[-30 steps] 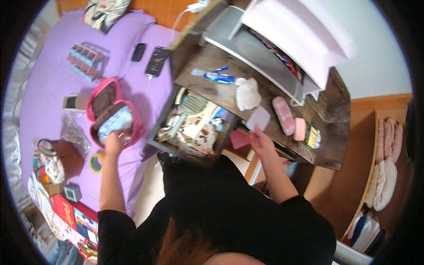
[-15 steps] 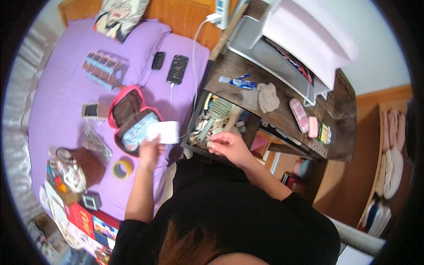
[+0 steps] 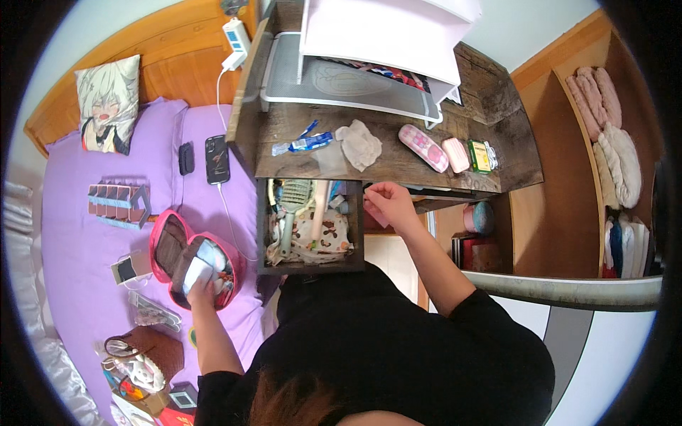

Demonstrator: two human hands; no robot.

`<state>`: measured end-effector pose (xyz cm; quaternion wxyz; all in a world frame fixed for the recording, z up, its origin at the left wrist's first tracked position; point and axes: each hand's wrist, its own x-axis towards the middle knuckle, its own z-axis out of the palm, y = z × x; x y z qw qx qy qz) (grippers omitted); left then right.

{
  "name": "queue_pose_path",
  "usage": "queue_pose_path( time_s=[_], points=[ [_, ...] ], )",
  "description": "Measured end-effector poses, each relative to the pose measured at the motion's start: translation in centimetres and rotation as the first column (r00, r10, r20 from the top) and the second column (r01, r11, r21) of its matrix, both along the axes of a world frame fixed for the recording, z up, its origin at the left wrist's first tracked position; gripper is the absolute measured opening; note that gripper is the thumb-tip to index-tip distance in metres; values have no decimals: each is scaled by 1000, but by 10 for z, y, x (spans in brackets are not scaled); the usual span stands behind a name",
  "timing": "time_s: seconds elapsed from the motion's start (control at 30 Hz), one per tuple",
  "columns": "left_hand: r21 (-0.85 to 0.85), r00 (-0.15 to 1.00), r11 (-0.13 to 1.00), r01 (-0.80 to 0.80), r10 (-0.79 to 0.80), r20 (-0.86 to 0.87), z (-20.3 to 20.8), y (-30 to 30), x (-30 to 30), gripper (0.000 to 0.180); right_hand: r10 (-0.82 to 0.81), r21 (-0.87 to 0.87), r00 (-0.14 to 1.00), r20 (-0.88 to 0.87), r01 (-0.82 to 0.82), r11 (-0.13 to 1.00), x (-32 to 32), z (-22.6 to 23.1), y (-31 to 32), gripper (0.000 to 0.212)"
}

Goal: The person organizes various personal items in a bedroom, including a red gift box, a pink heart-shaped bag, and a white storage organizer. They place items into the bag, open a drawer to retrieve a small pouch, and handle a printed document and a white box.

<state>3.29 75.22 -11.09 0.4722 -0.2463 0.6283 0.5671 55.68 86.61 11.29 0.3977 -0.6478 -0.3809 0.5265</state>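
My left hand (image 3: 204, 290) is closed on a white rectangular packet (image 3: 198, 272), at the opening of a pink heart-shaped case (image 3: 231, 264) on the bed. The case lies unfolded, its lid to the left with a dark brown lining; a light blue item (image 3: 211, 252) and other small things fill its right half. Beside the right wall of the pulled-out drawer (image 3: 355, 241) is my right hand (image 3: 392, 206), thumb and fingers pinched together; whatever they hold is too small to make out. A pale green hairbrush (image 3: 290, 202) and a patterned cloth (image 3: 330, 238) lie in the drawer.
On the wooden desk (image 3: 284, 163) lie a blue packet (image 3: 310, 142), a beige cloth (image 3: 360, 145) and a pink case (image 3: 423, 148). A phone (image 3: 217, 160) on a charging cable, a compartment organizer (image 3: 119, 204) and a brown basket (image 3: 160, 351) rest on the bed.
The view has turned toward the desk. My left hand has brought the white packet down into the heart-shaped case. My right hand has moved from above the drawer to beyond its right wall.
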Motion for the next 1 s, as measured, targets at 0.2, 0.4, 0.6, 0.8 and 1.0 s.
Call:
queue_pose_path(
  time_s=[0.2, 0.4, 0.6, 0.8, 1.0],
  points=[
    [-396, 783, 910, 124, -335, -525, 58, -12, 23, 35, -46, 215, 963, 266, -13, 976, 31, -37, 18, 13],
    [-222, 419, 935, 275, -325, -848, 109, -2, 78, 22, -66, 370, 916, 396, -94, 924, 41, -32, 28, 13],
    [-199, 322, 881, 429, -355, -878, 189, 35, 193, 45, -209, 457, 795, 569, -95, 884, 87, -4, 32, 21],
    [-3, 439, 820, 572, -310, -843, 181, 52, 235, 38, -243, 404, 431, 869, -332, 853, 161, 1, 62, 67],
    [-123, 332, 795, 593, -381, -863, 189, 48, 260, 37, 92, 129, 500, 861, -388, 912, 186, -6, 87, 67]
  ],
)
